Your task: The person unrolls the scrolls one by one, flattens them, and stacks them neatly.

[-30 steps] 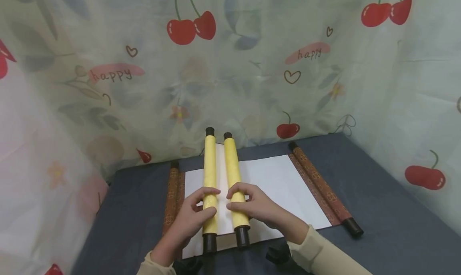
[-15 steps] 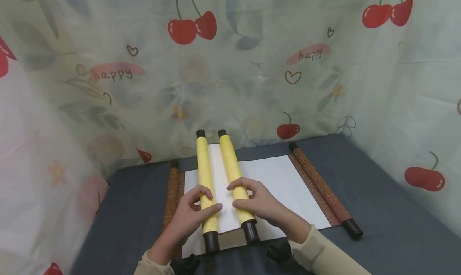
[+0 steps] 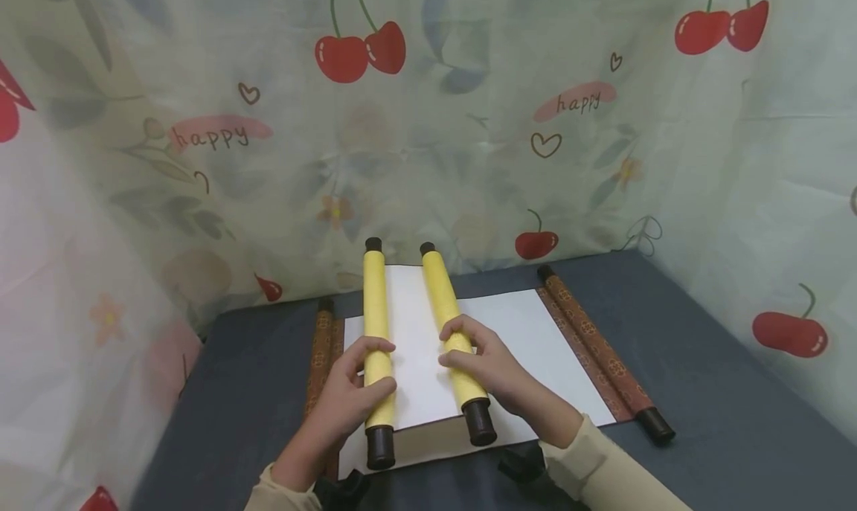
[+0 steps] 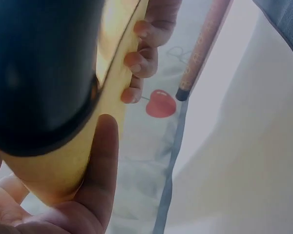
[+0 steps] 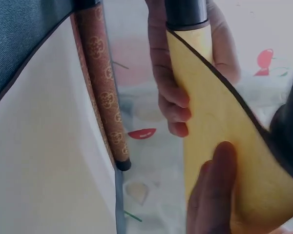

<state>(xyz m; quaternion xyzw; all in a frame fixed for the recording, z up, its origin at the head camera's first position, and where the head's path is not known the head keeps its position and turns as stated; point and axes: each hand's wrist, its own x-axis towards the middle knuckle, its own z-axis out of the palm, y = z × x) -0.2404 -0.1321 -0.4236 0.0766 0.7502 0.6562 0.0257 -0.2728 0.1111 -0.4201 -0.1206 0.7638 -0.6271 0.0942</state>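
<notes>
A yellow scroll hangs partly unrolled between my two hands, a strip of its white sheet [image 3: 416, 347] showing between its rolls. In the head view my left hand [image 3: 344, 403] grips the left yellow roll [image 3: 376, 295], thumb and fingers around its lower part. My right hand [image 3: 494, 362] holds the right yellow roll [image 3: 438, 288] the same way, and this roll leans to the left at its far end. Both rolls have black end knobs. The right wrist view shows the yellow backing [image 5: 200, 112] with a dark edge running between the rolls.
Beneath the yellow scroll, a larger scroll lies spread on the dark table [image 3: 723, 377], its white sheet [image 3: 515, 325] partly covered. Its brown patterned rolls stand at the left [image 3: 321, 355] and right [image 3: 599, 340]. A cherry-print curtain [image 3: 435, 169] encloses the back and sides.
My right hand has moved to the right and slightly away with its roll. The gap between the yellow rolls has widened, and more of the white sheet shows.
</notes>
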